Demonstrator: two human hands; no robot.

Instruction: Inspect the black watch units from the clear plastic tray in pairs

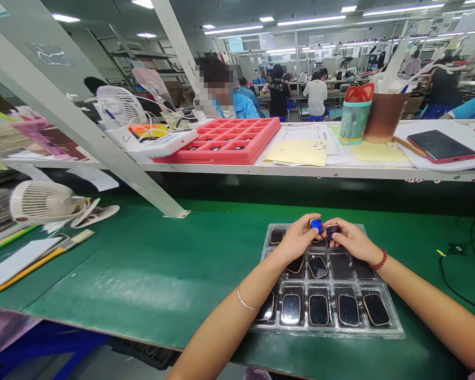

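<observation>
My left hand (300, 238) is closed on a smartwatch body with a lit blue screen (315, 226). Close beside it, my right hand (351, 240) grips a second smartwatch body (333, 231), whose screen is dark with faint marks. Both hands are over the far part of a clear plastic tray (324, 334) on the green bench. Strapless watch bodies lie in many of its compartments, such as a watch body (319, 309) in the near row and a tilted watch body (317, 267) in the middle row. My hands and wrists hide some of the compartments.
A shelf (229, 169) crosses above the bench, bearing a red foam tray (261, 145), papers, cups and a phone (442, 145). A small white fan (43, 201) and a brush (43, 261) lie at the left. A black cable (455, 290) runs at the right. Other people sit beyond the shelf.
</observation>
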